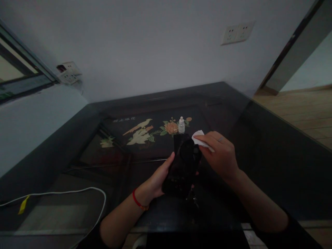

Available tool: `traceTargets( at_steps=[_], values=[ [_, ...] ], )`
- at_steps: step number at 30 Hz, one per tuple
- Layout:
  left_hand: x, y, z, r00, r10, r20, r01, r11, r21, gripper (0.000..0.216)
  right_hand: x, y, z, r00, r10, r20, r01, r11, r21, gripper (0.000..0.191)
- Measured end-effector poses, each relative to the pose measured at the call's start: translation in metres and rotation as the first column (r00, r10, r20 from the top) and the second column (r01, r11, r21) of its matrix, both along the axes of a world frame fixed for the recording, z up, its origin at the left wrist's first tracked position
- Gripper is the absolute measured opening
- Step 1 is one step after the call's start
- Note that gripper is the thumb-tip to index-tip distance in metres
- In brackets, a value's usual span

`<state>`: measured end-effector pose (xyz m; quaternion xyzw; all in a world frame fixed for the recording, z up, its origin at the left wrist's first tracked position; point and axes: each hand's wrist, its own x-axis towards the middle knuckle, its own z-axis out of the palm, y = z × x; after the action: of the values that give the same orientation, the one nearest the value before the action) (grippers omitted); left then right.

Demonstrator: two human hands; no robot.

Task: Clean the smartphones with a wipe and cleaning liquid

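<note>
My left hand is wrapped round the edge of a black phone, tilted over the table; its thumb lies along the left side. A dark round shape shows at the phone's upper part; whether it is a reflection or a separate part, I cannot tell. In a pinch, my right hand holds a white tissue by the phone's upper right corner. Whether the tissue touches the phone is too dark to see. Just beyond the phone, a small white dropper bottle stands upright. A small shiny charm hangs below the phone.
The glossy dark table has a bird-and-flower picture on its top. A white cable with a yellow tag curves across the left front. Behind are a wall and sockets.
</note>
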<state>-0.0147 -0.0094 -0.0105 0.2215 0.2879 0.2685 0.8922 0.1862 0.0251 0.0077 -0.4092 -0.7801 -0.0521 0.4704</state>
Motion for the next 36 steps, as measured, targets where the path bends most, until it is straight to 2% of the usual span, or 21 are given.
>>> traceTargets(
  at_steps=[4,8,13,18,20,25,33,36],
  values=[
    [0.002,-0.005,0.000,0.989,-0.029,-0.147,0.030,1.000,0.007,0.063,-0.002,-0.003,0.002,0.997,0.028,0.069,-0.033,0.996,0.080,0.021],
    [0.007,-0.006,-0.001,0.981,0.016,-0.193,-0.013,1.000,0.017,0.055,-0.012,-0.010,0.007,0.984,0.063,0.165,-0.091,0.981,0.170,0.022],
    [0.010,-0.001,-0.005,0.975,0.140,-0.171,-0.143,0.990,-0.003,0.056,-0.032,-0.021,0.002,0.946,0.196,0.257,-0.250,0.948,0.199,0.022],
    [0.007,0.005,-0.001,0.965,0.235,-0.114,-0.240,0.970,-0.030,0.058,-0.044,-0.027,-0.009,0.908,0.300,0.293,-0.364,0.911,0.192,0.016],
    [0.007,0.004,0.000,0.966,0.245,-0.088,-0.246,0.969,-0.003,0.059,-0.043,-0.026,-0.009,0.911,0.291,0.293,-0.354,0.915,0.193,0.017],
    [0.011,-0.002,-0.003,0.981,0.191,-0.041,-0.190,0.981,0.029,0.064,-0.036,-0.022,-0.005,0.969,0.152,0.195,-0.187,0.966,0.180,0.020],
    [0.012,-0.001,0.003,0.965,0.257,-0.048,-0.249,0.959,0.135,0.070,-0.042,-0.029,-0.011,0.969,0.150,0.195,-0.173,0.979,0.107,0.017],
    [0.013,-0.005,-0.006,0.965,0.248,-0.090,-0.227,0.954,0.194,0.065,-0.040,-0.028,-0.007,0.982,0.120,0.144,-0.138,0.984,0.116,0.016]
  ],
)
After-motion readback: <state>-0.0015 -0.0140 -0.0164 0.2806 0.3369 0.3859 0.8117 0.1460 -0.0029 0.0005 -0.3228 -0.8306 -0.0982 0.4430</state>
